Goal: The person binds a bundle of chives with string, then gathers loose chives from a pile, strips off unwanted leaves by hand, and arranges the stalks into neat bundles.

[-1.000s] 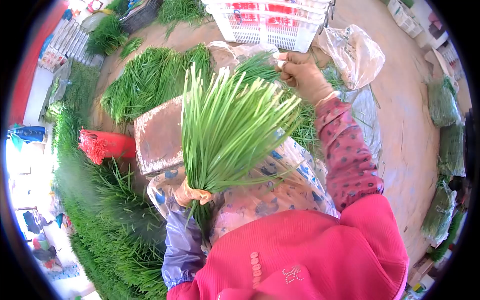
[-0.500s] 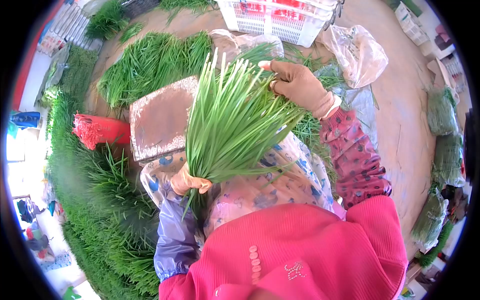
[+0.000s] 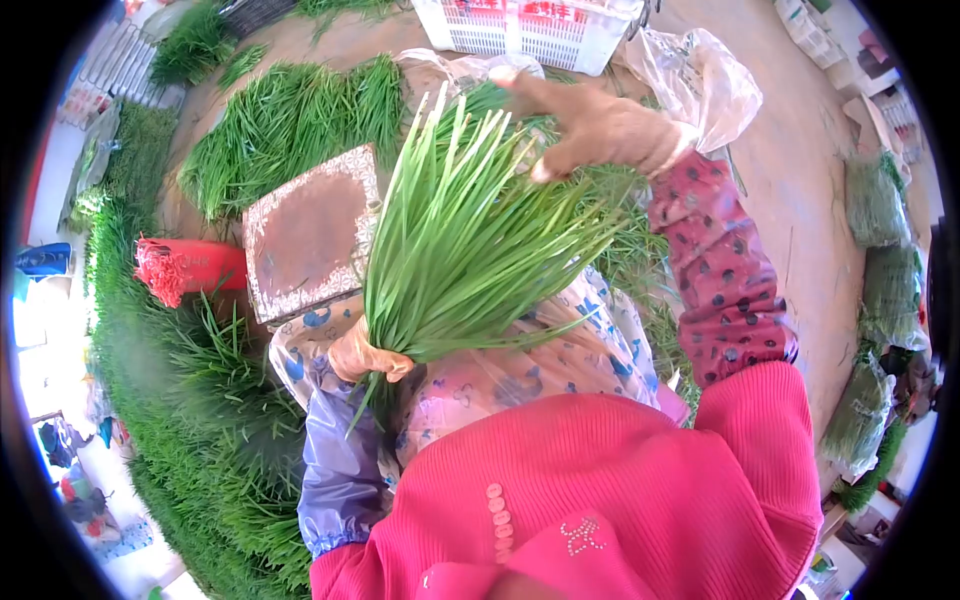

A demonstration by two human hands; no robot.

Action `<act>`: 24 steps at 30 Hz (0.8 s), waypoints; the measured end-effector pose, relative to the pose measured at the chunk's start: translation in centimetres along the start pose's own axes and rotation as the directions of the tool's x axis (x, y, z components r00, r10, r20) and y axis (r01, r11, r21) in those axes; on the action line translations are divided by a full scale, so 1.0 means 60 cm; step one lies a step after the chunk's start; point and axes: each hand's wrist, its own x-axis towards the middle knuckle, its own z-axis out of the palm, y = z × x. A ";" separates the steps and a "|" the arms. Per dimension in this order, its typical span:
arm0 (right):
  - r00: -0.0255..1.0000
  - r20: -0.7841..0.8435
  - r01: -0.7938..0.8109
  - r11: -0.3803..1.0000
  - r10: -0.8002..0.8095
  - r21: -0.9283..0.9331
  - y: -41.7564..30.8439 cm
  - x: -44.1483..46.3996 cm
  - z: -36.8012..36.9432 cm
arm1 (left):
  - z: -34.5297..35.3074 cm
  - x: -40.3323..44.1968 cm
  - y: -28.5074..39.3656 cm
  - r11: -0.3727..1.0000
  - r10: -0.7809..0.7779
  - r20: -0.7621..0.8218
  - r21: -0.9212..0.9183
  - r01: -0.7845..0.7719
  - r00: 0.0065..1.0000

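Note:
My gloved left hand is closed round the lower part of a bunch of garlic chives over my lap. The long flat leaves fan up and to the right, with pale ends at the top. Above the right side of the fan is my right hand, in a brown glove with bare fingertips. Its fingers are spread and slightly blurred, with nothing between them. Left of the bunch stands a small square-topped stand with a worn brown top and patterned border. A red bundle of ties lies against its left side.
A large heap of chives fills the left side, and another pile lies beyond the stand. At the back are a white plastic crate and a clear plastic bag. Several bagged bundles line the right edge.
My right hand has come away from the leaf tips, lifting up and right while its fingers spread. My left hand keeps its grip on the bunch. The whole view has shifted slightly.

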 end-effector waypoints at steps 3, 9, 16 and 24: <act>0.987 0.159 -0.014 0.995 -0.002 0.100 0.034 0.054 0.062 | 0.013 0.000 0.006 1.000 -0.013 0.030 -0.005 0.014 0.999; 0.991 -0.063 -0.073 0.870 0.119 0.487 0.078 0.047 0.075 | 0.011 -0.010 0.003 0.998 -0.023 0.044 0.065 0.020 0.999; 0.846 -0.420 -0.398 0.914 0.330 -0.083 0.153 -0.023 -0.037 | -0.001 -0.012 -0.003 0.997 -0.055 0.001 0.046 0.055 0.998; 0.998 -0.025 -0.040 0.907 0.056 0.420 0.046 -0.009 0.019 | 0.015 0.004 0.014 0.991 -0.057 -0.053 0.120 0.063 0.997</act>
